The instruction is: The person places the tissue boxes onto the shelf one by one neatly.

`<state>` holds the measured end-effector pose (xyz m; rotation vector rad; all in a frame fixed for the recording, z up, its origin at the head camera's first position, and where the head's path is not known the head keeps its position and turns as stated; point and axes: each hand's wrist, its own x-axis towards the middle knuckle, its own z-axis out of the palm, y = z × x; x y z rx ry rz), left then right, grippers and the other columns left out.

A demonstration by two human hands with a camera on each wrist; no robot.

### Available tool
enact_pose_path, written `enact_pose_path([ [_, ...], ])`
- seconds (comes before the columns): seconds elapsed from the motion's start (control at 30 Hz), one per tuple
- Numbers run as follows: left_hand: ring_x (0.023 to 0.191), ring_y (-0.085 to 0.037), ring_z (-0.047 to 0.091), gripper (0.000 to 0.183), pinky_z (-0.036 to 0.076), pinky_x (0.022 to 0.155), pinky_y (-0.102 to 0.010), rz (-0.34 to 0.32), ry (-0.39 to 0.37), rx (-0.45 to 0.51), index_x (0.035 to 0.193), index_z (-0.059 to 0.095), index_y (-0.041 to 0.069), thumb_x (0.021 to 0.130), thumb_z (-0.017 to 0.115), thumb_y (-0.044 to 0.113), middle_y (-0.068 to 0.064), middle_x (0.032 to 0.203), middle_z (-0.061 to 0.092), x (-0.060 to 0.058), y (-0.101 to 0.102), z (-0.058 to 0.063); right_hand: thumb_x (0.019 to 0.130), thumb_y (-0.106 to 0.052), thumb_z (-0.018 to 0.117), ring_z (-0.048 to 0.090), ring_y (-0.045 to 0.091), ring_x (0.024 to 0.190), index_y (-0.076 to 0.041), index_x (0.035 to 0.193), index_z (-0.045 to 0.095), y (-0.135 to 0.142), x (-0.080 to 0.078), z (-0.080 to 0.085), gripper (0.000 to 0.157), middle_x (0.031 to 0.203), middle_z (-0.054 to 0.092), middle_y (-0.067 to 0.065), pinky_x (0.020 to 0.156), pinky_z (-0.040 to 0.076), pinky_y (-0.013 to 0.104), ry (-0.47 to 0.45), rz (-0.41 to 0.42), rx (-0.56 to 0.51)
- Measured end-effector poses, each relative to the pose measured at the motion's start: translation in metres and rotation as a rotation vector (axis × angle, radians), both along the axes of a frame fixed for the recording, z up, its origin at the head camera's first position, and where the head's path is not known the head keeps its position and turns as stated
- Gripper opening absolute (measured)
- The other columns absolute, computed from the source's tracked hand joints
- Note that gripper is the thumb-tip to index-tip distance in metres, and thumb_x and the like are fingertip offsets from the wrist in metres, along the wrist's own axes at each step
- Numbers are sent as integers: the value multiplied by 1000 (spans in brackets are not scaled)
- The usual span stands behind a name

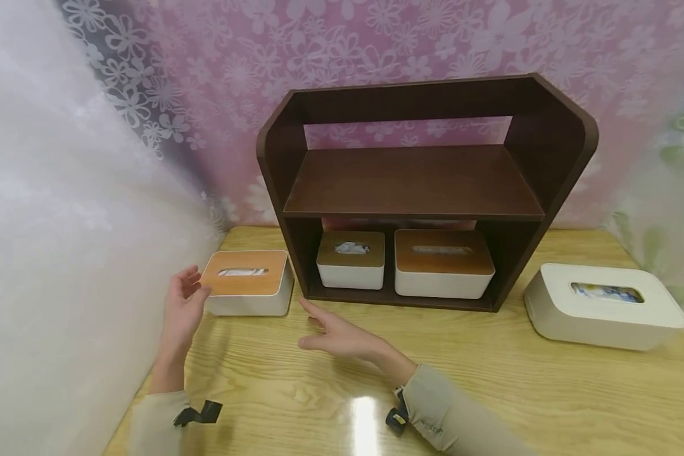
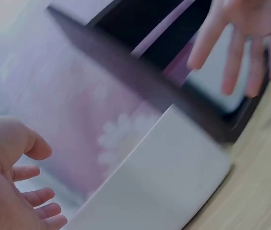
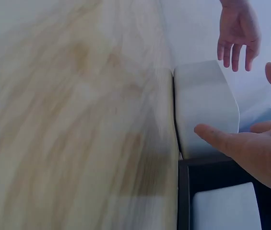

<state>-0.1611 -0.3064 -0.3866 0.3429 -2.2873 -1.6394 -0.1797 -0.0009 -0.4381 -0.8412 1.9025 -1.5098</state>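
A white tissue box with an orange-brown wooden lid (image 1: 251,266) stands on the table, left of a dark brown shelf (image 1: 410,180). My left hand (image 1: 183,310) is at its left side, fingers loosely bent; whether it touches the box cannot be told. In front of the shelf's left foot, my right hand (image 1: 342,335) reaches toward the box with fingers extended, apart from it. The left wrist view shows the box's white side (image 2: 159,177) between the left hand (image 2: 15,177) and the right hand (image 2: 248,43). Both palms face the box in the right wrist view, where its white wall (image 3: 202,105) shows.
On the shelf's lower level sit a small square tissue box (image 1: 350,259) and a wider one (image 1: 444,265), both wood-topped. An all-white tissue box (image 1: 604,307) stands on the wooden table (image 1: 319,399) at the right. Flowered curtain (image 1: 216,114) hangs behind; a pale sheet (image 1: 63,253) borders the left.
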Motion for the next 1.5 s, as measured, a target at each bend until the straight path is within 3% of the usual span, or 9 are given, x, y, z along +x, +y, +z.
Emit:
enact_pose_path([
  [0.07,135,-31,34,56,32,109,-39,35,-23,7,152,28,1,100,48,6,-20,149,34,-5,-13,-2,98,-31,63,19,33,150,-34,160,7,-8,-2,-1,84,166,6,-4,115,28,53,-23,-2,-3],
  [0.13,139,-35,30,60,30,112,-45,23,-58,6,155,22,4,102,48,11,-22,153,30,-9,-24,-5,97,-32,64,18,33,150,-33,160,4,-16,-4,-2,87,166,2,-5,116,26,52,-27,-18,-4],
  [0.33,147,-42,14,76,20,117,-55,-172,-174,29,159,-3,7,104,47,23,-27,161,8,-20,-33,-14,95,-32,66,19,35,149,-26,161,-1,-32,-12,-7,94,166,-2,-4,118,23,49,-29,-114,1],
  [0.57,143,-37,24,87,19,118,-52,-270,-260,96,155,-23,10,106,45,34,-31,159,9,-25,-48,-33,95,-27,67,23,40,147,-19,161,-6,-55,-18,-15,98,166,-8,-2,113,33,49,-80,-142,-15],
  [0.8,142,-38,25,82,22,115,-54,-371,-251,119,158,-11,7,106,45,37,-25,162,9,-26,-56,-45,95,-22,67,20,40,147,-19,160,-8,-69,-20,-17,100,166,-8,3,114,30,50,-165,-155,-50],
  [1.0,143,-37,23,80,20,117,-53,-391,-244,137,158,-5,3,106,44,37,-25,161,12,-29,-55,-48,95,-19,65,18,41,148,-21,160,-9,-72,-25,-18,98,166,-9,7,115,30,50,-216,-138,-75],
  [1.3,143,-39,24,79,20,116,-56,-387,-262,108,159,-5,5,106,45,36,-26,161,12,-22,-52,-44,97,-24,64,20,34,149,-18,160,-4,-65,-27,-15,93,166,-5,5,115,30,44,-120,-94,-31],
  [1.5,128,-17,40,79,29,113,-49,-378,-307,74,160,-3,10,105,46,39,-23,160,17,-15,-51,-42,98,-27,62,25,33,147,-15,159,-2,-59,-23,-14,90,166,1,10,116,31,41,-29,-61,46],
])
